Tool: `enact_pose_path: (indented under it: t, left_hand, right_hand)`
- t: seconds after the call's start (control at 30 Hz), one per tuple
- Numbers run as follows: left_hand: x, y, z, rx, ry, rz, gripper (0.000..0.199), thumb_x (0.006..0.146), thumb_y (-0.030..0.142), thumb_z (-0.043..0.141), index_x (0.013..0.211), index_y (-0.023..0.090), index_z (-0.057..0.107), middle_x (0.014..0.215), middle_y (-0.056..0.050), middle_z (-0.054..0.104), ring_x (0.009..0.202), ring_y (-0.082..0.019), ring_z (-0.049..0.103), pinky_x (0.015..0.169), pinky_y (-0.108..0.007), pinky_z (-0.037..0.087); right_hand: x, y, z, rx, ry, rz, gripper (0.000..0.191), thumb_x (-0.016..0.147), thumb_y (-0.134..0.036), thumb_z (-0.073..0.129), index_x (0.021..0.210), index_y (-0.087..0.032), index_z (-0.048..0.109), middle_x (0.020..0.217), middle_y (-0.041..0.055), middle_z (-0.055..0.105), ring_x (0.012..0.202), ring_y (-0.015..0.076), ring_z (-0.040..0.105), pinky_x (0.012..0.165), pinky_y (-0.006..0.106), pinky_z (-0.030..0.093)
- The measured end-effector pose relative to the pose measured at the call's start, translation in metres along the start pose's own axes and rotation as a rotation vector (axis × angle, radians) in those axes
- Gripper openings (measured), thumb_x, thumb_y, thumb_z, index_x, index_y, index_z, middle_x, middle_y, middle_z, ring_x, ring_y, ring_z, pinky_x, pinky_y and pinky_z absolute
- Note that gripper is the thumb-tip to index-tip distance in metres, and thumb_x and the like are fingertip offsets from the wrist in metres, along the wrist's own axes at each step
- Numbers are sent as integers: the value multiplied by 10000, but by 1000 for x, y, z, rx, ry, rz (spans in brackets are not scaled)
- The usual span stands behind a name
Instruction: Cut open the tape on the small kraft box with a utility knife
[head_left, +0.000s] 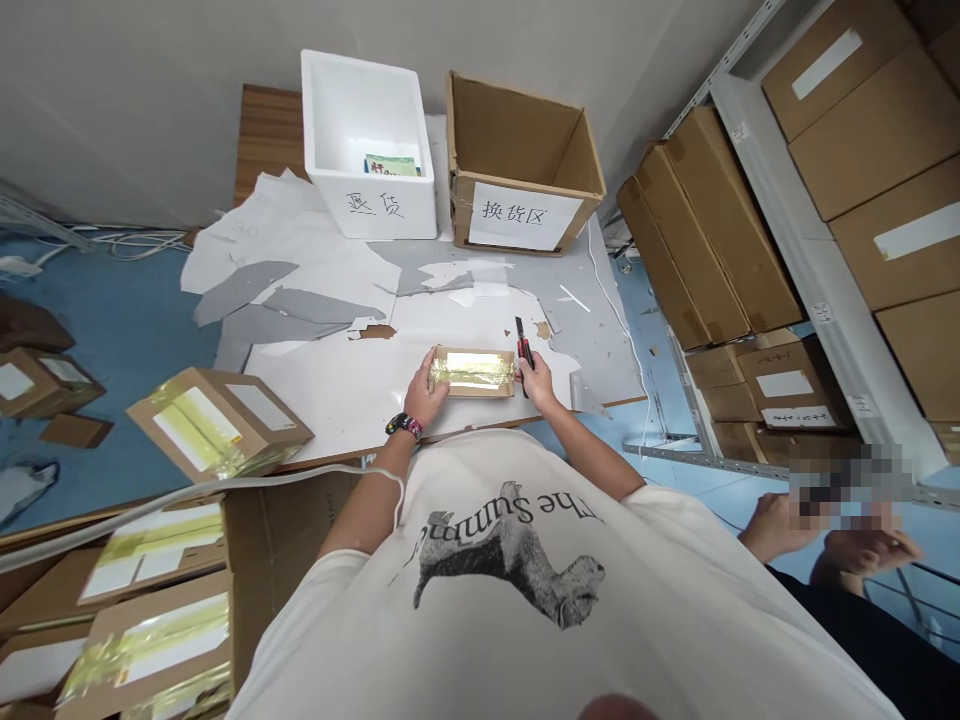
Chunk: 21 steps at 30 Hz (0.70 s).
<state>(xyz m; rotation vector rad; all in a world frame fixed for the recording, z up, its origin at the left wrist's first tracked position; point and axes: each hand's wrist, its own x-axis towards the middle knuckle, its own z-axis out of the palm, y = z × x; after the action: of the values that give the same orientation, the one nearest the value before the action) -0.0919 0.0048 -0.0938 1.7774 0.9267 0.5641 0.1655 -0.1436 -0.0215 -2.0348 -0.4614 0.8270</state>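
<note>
A small cardboard box (474,388) with a white label under yellowish tape lies at the table's front edge, close to my body. My left hand (426,390) grips its left end, with the thumb on the near top corner. In my right hand (535,382) is a red and black utility knife (523,342), its dark blade pointing away from me. That hand is at the right end of the box, and its fingers seem to touch it. The hidden undersides of both hands do not show.
A white foam bin (390,208) and an open cardboard carton (459,215) stand at the table's back. A taped box (262,425) sits at the left corner. Torn paper covers the table (337,385). Shelves of cartons (739,240) and another person's hands (780,525) are at right.
</note>
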Motion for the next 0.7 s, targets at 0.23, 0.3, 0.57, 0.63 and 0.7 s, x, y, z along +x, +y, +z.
enact_pose_path:
  t: [0.23,0.3,0.57,0.63,0.7]
  left_hand:
    - [-1,-1,1,-35,1,-23,920,1043,436,691,1878,243,356,1833,-142,524,1683,-350,527,1423,-548,413]
    - [-2,-3,2,-50,-3,-30,924,1049,436,689,1884,249,340,1851,-139,501,1703,-345,504,1435,-553,396]
    - [-7,-17,6,-90,11,-71,885,1085,563,684,1866,278,381,1846,-143,508,1693,-349,522,1420,-560,424]
    - [-8,-17,7,-80,18,-75,849,1089,589,673,1837,263,436,1790,-153,574,1651,-360,567,1402,-571,444]
    - [-10,-16,6,-84,15,-83,825,1091,597,664,1815,252,469,1749,-159,615,1608,-362,605,1376,-566,472]
  right_hand:
    - [1,2,1,73,4,3,231,1047,-388,552,1203,-249,650,893,-29,667,840,166,716,838,269,658]
    - [2,4,1,104,11,14,207,1038,-385,565,1175,-251,644,880,-30,669,832,164,717,827,265,656]
    - [10,23,2,22,21,197,254,999,-370,636,1218,-250,592,789,-54,668,633,167,695,654,276,630]
    - [10,31,1,-31,28,214,358,953,-325,660,1296,-229,620,850,-33,724,658,173,726,680,288,646]
    - [9,39,1,-73,44,224,488,901,-268,672,1384,-209,640,941,-1,782,742,184,769,761,307,672]
